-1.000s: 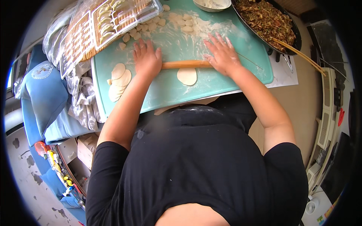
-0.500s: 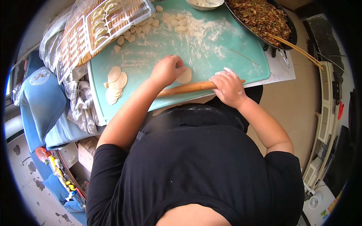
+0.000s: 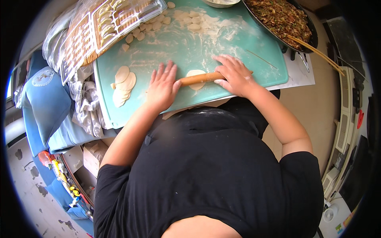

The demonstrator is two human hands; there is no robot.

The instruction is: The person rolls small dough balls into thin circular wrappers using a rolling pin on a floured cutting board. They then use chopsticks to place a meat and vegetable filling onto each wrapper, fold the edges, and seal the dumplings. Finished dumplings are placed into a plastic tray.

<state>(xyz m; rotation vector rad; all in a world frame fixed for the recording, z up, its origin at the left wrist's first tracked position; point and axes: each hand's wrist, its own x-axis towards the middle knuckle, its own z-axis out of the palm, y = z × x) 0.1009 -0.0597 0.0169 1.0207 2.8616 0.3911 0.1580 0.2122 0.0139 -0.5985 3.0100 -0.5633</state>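
Note:
A wooden rolling pin [image 3: 197, 79] lies across a round dough wrapper [image 3: 195, 87] on the green board [image 3: 166, 51]. My left hand [image 3: 163, 86] rests flat over the pin's left end, fingers stretched forward, hiding that end. Over the right part lies my right hand [image 3: 234, 75], palm on the wood, fingers extended past the far side and thumb on the near side. Both hands are open, pressing on the pin rather than wrapped round it. Left of my left hand is an overlapping pile of rolled wrappers [image 3: 123, 85]. Flour dusts my right hand.
Several small dough pieces [image 3: 156, 25] lie at the back of the board, near scattered flour. A clear tray [image 3: 109, 27] holds shaped dumplings, back left. A pan of chopped filling [image 3: 278, 20] with chopsticks [image 3: 317, 53] stands back right, beside a bowl [image 3: 221, 3]. A thin stick [image 3: 262, 58] lies on the board.
My left hand has left the wrapper's edge and flattened onto the pin's left end. The pin has moved forward onto the wrapper. My right hand has moved forward with it, fingers straightening.

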